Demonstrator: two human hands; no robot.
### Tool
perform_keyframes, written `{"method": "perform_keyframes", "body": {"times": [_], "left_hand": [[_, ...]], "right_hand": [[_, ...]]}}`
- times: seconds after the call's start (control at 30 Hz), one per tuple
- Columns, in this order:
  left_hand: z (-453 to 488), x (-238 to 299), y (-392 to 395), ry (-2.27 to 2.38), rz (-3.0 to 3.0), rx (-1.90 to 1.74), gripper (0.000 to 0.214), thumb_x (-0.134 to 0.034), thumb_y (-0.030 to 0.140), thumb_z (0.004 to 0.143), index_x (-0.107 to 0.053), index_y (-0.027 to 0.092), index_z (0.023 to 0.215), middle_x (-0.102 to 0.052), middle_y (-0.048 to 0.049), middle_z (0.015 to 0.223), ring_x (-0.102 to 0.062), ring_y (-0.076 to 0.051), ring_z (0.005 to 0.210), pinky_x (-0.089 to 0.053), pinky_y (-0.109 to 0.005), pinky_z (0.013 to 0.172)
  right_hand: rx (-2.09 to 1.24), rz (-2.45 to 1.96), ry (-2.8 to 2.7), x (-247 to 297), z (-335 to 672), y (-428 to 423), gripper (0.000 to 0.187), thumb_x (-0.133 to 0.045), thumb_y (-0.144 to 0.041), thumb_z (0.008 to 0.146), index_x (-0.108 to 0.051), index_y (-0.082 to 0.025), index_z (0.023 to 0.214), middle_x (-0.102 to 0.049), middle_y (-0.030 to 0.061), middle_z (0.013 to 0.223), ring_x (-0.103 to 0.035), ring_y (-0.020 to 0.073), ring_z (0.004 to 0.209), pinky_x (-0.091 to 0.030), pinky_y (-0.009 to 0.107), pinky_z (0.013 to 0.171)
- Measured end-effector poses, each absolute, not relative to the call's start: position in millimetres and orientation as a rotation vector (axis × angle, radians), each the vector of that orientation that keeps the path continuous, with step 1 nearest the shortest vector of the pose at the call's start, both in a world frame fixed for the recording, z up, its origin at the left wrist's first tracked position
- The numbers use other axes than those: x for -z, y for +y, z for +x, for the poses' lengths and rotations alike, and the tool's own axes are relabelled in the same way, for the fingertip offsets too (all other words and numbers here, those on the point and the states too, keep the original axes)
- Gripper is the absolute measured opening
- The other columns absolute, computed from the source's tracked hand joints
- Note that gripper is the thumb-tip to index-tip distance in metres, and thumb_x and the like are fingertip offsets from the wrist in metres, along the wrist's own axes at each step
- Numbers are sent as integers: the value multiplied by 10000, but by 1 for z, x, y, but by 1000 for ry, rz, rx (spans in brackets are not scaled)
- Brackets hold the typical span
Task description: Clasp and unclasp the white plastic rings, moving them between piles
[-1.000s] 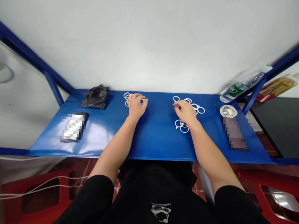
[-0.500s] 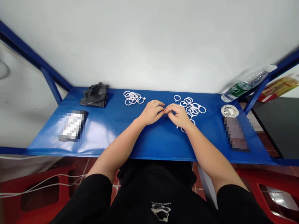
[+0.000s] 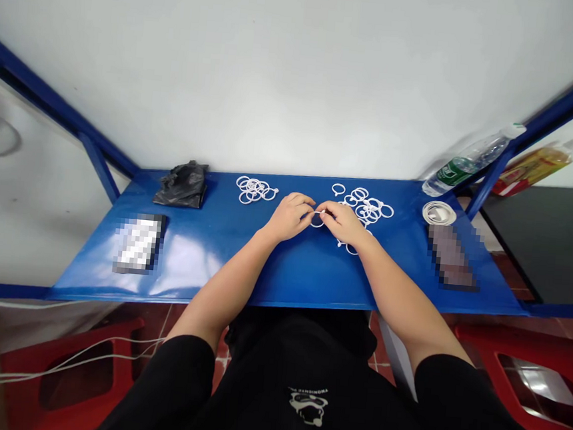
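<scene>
Between my hands is a white plastic ring (image 3: 317,225), a thin hoop like a curtain ring, just above the blue table. My left hand (image 3: 292,217) pinches its left side between thumb and fingers. On the other side, my right hand (image 3: 340,222) is closed on the ring near its small knob. A loose pile of similar white rings (image 3: 371,210) lies beside and beyond my right hand, partly hidden by it. A smaller cluster of white rings (image 3: 254,189) rests on the table beyond my left hand.
On the blue table (image 3: 310,284), a black plastic bag (image 3: 183,184) and a blurred-out flat object (image 3: 139,242) lie at left. At right are a water bottle (image 3: 466,165), a coiled white cable (image 3: 439,213) and another blurred-out object (image 3: 451,256). A white wall rises behind.
The ring between my hands now shows clearly, where before the fingers hid it. My right hand has shifted slightly to the right, and its fingers have drawn away from the left ones.
</scene>
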State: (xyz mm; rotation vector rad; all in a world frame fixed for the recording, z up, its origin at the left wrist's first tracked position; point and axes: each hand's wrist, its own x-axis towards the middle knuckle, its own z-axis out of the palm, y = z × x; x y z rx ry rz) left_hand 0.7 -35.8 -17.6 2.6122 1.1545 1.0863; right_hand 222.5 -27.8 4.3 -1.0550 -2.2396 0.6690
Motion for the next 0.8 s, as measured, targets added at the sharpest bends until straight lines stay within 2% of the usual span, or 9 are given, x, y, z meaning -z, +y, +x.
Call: {"method": "perform_keyframes", "body": {"times": [0.33, 0.5, 0.8], "left_hand": [[4, 15, -39, 1126, 2611, -1048, 199, -572, 234, 1014, -750, 217, 926, -748, -100, 1175, -655, -258, 1143, -518, -496, 1044], [3, 16, -39, 1147, 2602, -1057, 198, -583, 240, 1011, -747, 219, 901, -750, -101, 1170, -653, -265, 1135, -521, -493, 1032], [6, 13, -40, 1089, 2609, -1072, 177, -596, 273, 1022, -737, 221, 927, -750, -96, 1156, -659, -253, 1123, -519, -476, 1043]], "right_hand": [[-731, -1092, -2288, -7, 223, -29, 241, -495, -167, 882, -729, -223, 896, -776, 19, 873, -686, 212, 817, -475, 317, 784], [-732, -1088, -2309, -10, 224, -30, 240, -515, -182, 884, -749, -228, 913, -786, 7, 857, -690, 200, 786, -472, 312, 769], [-701, -1041, -2272, -6, 225, -26, 320, -492, -143, 839, -786, -235, 927, -810, 13, 920, -730, 210, 851, -519, 337, 844]]}}
